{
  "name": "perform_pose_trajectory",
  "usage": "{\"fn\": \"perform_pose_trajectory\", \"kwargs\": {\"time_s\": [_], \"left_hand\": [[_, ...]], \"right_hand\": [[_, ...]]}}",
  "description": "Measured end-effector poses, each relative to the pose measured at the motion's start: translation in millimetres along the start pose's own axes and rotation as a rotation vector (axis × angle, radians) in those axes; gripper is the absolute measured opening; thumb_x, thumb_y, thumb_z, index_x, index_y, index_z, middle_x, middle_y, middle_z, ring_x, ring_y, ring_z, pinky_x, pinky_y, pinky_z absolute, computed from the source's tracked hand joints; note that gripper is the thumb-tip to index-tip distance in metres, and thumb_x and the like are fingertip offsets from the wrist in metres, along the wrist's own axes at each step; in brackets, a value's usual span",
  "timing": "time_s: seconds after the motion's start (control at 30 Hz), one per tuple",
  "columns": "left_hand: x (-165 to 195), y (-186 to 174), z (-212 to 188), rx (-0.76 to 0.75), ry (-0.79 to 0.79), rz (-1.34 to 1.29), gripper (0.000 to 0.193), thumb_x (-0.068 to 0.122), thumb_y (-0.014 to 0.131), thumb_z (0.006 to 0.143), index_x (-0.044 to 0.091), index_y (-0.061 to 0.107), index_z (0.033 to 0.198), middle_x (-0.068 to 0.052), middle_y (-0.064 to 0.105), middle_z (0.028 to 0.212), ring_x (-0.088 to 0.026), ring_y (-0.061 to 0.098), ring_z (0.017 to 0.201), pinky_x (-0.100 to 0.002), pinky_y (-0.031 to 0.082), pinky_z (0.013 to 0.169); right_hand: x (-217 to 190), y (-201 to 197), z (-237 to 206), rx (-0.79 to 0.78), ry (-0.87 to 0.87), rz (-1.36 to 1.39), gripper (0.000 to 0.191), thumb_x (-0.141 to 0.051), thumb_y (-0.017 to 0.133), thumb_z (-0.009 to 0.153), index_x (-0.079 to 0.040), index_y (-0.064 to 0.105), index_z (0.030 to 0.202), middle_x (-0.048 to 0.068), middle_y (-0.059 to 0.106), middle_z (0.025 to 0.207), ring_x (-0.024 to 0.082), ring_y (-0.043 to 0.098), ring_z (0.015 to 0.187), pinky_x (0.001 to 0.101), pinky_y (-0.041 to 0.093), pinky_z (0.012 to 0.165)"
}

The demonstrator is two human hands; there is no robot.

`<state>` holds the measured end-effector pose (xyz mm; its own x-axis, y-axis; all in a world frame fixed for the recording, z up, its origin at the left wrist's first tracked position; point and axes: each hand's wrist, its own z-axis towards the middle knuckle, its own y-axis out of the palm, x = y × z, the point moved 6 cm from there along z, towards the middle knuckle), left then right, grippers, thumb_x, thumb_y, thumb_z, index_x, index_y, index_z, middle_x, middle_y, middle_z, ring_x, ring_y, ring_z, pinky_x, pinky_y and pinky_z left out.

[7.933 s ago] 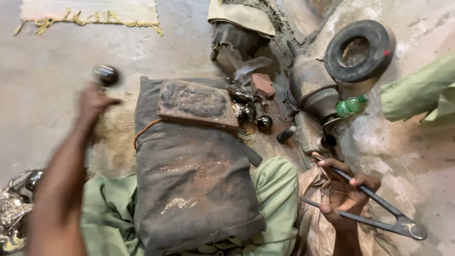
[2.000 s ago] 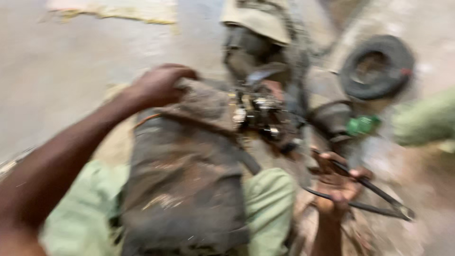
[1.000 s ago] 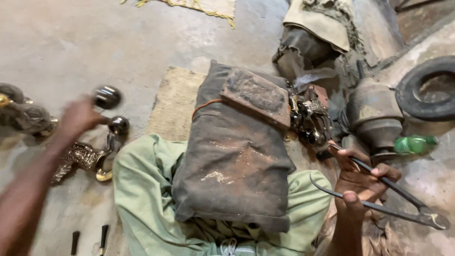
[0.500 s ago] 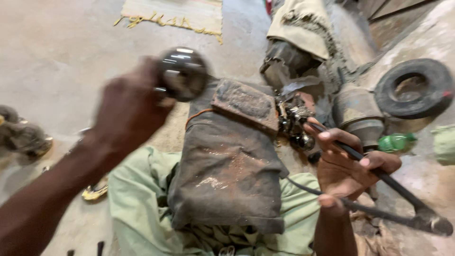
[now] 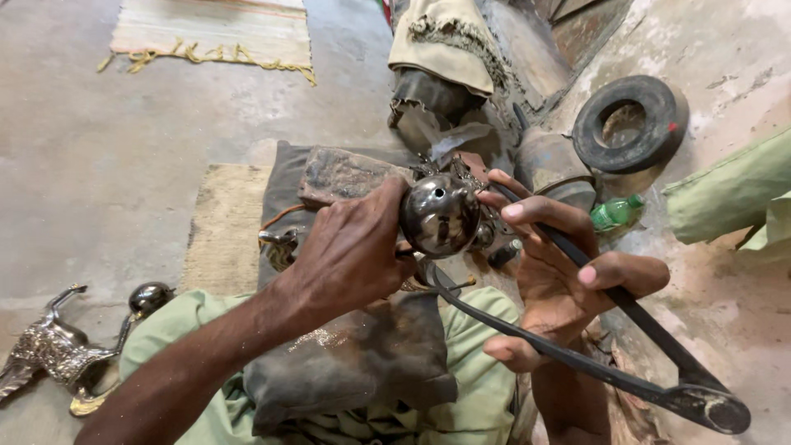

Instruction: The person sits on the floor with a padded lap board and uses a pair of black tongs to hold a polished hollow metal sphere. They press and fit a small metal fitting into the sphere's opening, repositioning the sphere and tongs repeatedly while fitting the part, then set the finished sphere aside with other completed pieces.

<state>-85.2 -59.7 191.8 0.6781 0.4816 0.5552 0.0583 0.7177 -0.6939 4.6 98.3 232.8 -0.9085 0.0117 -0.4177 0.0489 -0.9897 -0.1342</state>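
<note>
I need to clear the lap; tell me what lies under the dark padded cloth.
The dark padded cloth rests on the green trousers, which show at its edges. Its far end overlaps the woven mat. The left hand and forearm cross above it; what lies beneath its middle is covered.

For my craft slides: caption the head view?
Left hand holds a shiny metal ball; right hand grips long black tongs.

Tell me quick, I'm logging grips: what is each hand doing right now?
Left hand: closed on the shiny metal ball.
Right hand: closed on the long black tongs.
</note>
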Motion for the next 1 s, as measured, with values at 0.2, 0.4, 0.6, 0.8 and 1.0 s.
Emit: {"fn": "perform_pose_trajectory", "kwargs": {"time_s": [0.2, 0.4, 0.6, 0.8, 1.0], "left_hand": [[-3, 7, 7, -0.058, -0.03, -0.019, 0.053, 0.01, 0.081, 0.066, 0.0, 0.046, 0.104, -0.022, 0.067, 0.088, -0.045, 0.067, 0.081, -0.055, 0.052, 0.068], [-6, 2, 4, -0.018, 0.005, -0.046, 0.055, 0.01, 0.081, 0.065, -0.001, 0.046, 0.106, -0.023, 0.066, 0.089, -0.047, 0.067, 0.081, -0.056, 0.051, 0.067], [-11, -2, 2, 0.01, 0.009, -0.064, 0.054, 0.01, 0.081, 0.065, -0.001, 0.046, 0.105, -0.022, 0.067, 0.088, -0.047, 0.067, 0.082, -0.056, 0.051, 0.068], [-13, -5, 0, 0.042, 0.023, -0.085, 0.053, 0.009, 0.081, 0.065, 0.0, 0.046, 0.103, -0.021, 0.067, 0.088, -0.046, 0.068, 0.084, -0.055, 0.051, 0.068], [-18, 1, -1, 0.103, 0.038, -0.051, 0.055, 0.014, 0.085, 0.067, -0.001, 0.048, 0.104, -0.02, 0.065, 0.088, -0.043, 0.068, 0.081, -0.054, 0.052, 0.066]], "right_hand": [[10, -6, -1, -0.041, -0.027, -0.043, 0.077, -0.029, 0.093, 0.081, -0.024, 0.036, 0.131, 0.025, 0.057, 0.136, 0.033, 0.06, 0.128, 0.0591, 0.046, 0.12], [14, 0, 4, -0.053, -0.09, -0.056, 0.076, -0.03, 0.092, 0.078, -0.023, 0.035, 0.128, 0.026, 0.057, 0.132, 0.034, 0.062, 0.128, 0.0637, 0.048, 0.12], [16, 5, 4, -0.071, -0.06, -0.069, 0.077, -0.029, 0.093, 0.08, -0.024, 0.035, 0.13, 0.024, 0.057, 0.134, 0.031, 0.062, 0.127, 0.0612, 0.047, 0.118], [19, 8, 6, -0.068, -0.038, -0.059, 0.077, -0.028, 0.094, 0.079, -0.025, 0.035, 0.129, 0.024, 0.058, 0.137, 0.032, 0.062, 0.128, 0.0614, 0.044, 0.121], [24, 7, 11, -0.12, -0.07, -0.137, 0.08, -0.028, 0.094, 0.076, -0.025, 0.033, 0.127, 0.023, 0.058, 0.135, 0.031, 0.062, 0.126, 0.0633, 0.041, 0.122]]}}
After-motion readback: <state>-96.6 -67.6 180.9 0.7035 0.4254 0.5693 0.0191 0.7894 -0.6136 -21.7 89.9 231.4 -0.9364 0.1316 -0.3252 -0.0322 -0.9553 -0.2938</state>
